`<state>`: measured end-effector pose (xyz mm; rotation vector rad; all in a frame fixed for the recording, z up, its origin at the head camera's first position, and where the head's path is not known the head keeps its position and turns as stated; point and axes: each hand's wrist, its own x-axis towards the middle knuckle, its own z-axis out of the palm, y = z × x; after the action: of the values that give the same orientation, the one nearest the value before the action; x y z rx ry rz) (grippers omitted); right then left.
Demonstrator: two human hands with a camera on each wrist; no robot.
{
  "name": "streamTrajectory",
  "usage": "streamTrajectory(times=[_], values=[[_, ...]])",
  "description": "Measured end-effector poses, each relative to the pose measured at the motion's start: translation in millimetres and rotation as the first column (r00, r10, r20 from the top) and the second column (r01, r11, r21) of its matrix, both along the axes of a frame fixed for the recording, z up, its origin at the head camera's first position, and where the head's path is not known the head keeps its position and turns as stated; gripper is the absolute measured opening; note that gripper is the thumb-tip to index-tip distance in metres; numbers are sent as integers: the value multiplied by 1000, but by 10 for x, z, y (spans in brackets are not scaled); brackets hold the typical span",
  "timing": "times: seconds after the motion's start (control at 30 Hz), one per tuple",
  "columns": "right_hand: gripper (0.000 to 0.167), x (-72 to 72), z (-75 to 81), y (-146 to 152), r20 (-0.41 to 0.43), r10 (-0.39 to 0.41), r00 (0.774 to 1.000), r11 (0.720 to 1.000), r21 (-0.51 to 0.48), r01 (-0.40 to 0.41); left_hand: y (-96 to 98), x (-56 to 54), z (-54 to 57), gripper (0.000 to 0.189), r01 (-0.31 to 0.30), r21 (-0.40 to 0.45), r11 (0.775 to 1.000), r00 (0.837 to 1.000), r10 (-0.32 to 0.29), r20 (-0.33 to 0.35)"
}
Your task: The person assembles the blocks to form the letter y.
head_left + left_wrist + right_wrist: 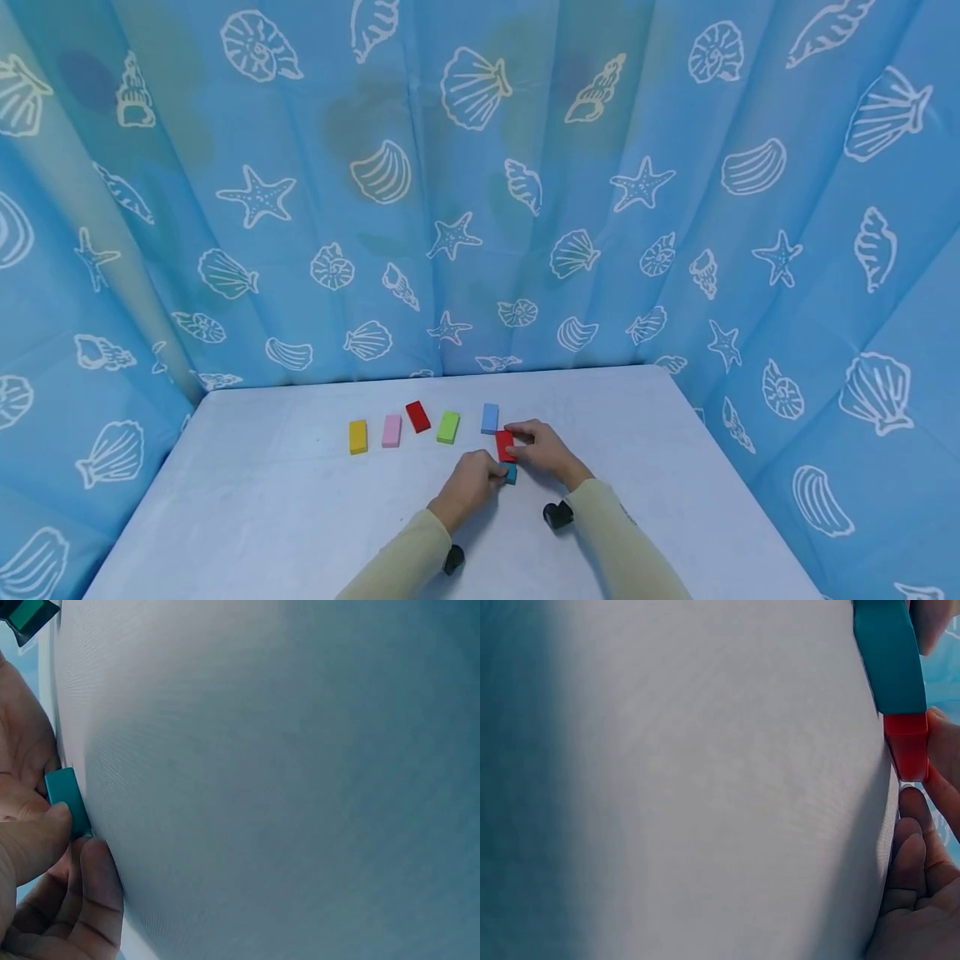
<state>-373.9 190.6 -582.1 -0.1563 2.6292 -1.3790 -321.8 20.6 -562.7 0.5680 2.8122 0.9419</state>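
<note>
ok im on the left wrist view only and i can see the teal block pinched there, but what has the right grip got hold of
Observer: A bright red block is pinched in the right grip; the head view shows it.
Operator: and any more blocks lying around that nobody is holding
Observer: Five, from left to right in the head view: a yellow block, a pink block, a dark red block, a lime green block and a light blue block.
</note>
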Motion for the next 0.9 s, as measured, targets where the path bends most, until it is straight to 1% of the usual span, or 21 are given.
streamTrajectory(times=[0.13,0.37,0.5,0.77,0.9], values=[[41,-1,-8,4,10,-1,1000,1000,-2,1,-4,2,-9,21,10,1,1000,1000,-10,-10],[41,-4,-10,-5,20,-15,1000,1000,-10,16,-29,-3,-9,23,5,-2,1000,1000,-5,14],[42,-3,8,-15,19,-30,999,1000,-8,31,-39,-16,-25,24,15,9,1000,1000,-15,15],[42,13,24,-36,17,-56,998,998,-6,56,-60,-21,-14,25,14,36,999,998,-16,60],[43,21,30,-31,13,-58,998,998,-6,58,-70,-29,-27,24,19,44,999,998,-21,51]])
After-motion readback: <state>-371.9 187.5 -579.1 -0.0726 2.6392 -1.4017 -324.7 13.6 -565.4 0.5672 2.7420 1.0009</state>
